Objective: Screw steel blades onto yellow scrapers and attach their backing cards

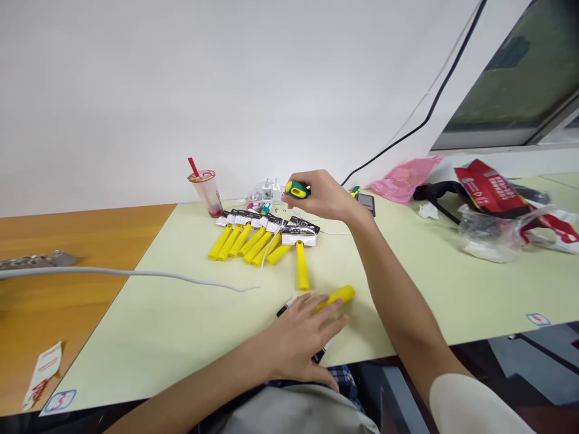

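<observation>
My right hand (pixel 324 194) is raised over the far part of the table, its fingers closed around the green and yellow handle of what looks like a screwdriver (pixel 298 190); its shaft does not show. At the near edge my left hand (pixel 305 334) lies with spread fingers across a yellow-handled scraper (pixel 344 293). Only the end of that handle and bits of its black and white head show around the hand. Beyond it, another scraper (pixel 303 268) points its handle toward me. Several more scrapers (pixel 239 240) lie side by side to its left, handles nearest me.
A cup with a red straw (pixel 212 190) stands near the wall. A white cable (pixel 181 277) crosses from the left. Small clear packaging (pixel 268 191) and a dark-screened device (pixel 366 204) lie at the back. A pink bag (pixel 402 181) and a red package (pixel 491 190) are at right.
</observation>
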Demonstrator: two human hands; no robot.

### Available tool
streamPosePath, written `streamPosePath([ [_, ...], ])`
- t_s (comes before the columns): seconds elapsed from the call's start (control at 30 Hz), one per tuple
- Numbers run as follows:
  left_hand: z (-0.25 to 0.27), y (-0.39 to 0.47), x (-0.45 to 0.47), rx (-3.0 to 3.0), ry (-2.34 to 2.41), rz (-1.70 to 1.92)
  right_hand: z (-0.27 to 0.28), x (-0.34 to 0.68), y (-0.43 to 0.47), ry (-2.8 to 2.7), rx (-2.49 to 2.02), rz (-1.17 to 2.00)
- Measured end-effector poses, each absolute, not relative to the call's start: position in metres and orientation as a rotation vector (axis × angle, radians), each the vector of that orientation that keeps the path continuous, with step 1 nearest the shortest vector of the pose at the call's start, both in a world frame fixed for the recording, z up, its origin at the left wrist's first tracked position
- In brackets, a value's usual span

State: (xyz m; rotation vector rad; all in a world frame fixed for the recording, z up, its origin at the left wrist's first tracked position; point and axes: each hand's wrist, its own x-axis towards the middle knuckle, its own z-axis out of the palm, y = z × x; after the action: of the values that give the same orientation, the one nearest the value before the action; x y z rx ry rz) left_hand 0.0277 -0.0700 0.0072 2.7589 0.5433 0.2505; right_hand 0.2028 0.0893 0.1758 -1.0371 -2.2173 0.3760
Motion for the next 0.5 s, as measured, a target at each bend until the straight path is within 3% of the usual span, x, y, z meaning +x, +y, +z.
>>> streamPosePath([
  [0.27,-0.005,-0.070,-0.002,2.843,0.433,0.323,0.172,0.225,0.073,-2.401,-1.111,0.349],
  [0.5,-0.012,-0.069,-0.031,2.874,0.398,0.384,0.090,0.243,0.009,-2.724,-1.279,0.747],
])
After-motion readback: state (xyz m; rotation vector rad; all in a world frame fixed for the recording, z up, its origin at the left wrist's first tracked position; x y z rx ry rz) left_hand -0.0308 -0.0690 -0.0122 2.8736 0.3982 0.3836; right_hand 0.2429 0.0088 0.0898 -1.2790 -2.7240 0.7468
